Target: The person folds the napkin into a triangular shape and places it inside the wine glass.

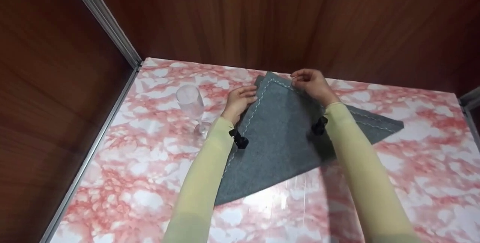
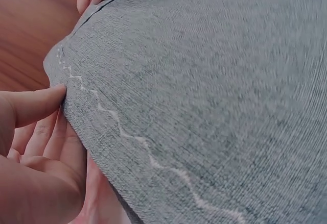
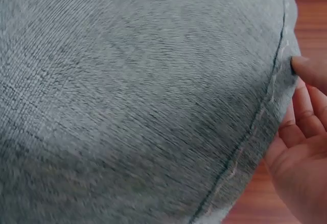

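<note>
— Pale yellow sleeves [image 1: 202, 183] nearest the lens, reaching out over a pink-and-white marbled tabletop [image 1: 423, 183]. Beyond them?

— Grey felt-like cloth with a white zigzag stitch along its border [image 1: 285, 138], folded into a triangle, lying flat on the marbled top with its point toward the far wooden wall [image 1: 285, 18].

— Left hand [image 1: 240, 100]?

— Resting at the cloth's left edge near the apex, fingers nearly straight and relaxed. Seen from the left wrist, thumb tip [image 2: 51, 95] pressing on the stitched border, other fingers under or beside the hem. Pinning rather than gripping, probably to keep that side from sliding.

— Right hand [image 1: 313, 83]?

— Up at the apex on the right edge, fingers curled down onto the hem, thumb and fingertips seemingly pinching the layered corner. From the right wrist, one fingertip [image 3: 306, 71] touching the seam, palm open below. Judged a light pinch, likely to line up the two layers' edges.

— Why both hands at the far point?

— Best place to match the corners; wide base held flat by its own weight.

— Anything else nearby?

— Clear stemmed glass [image 1: 192, 108], apparently tipped on its side left of the cloth, near the left hand yet untouched. Aluminium frame rail [image 1: 101, 14] running along the table's left side.
</note>
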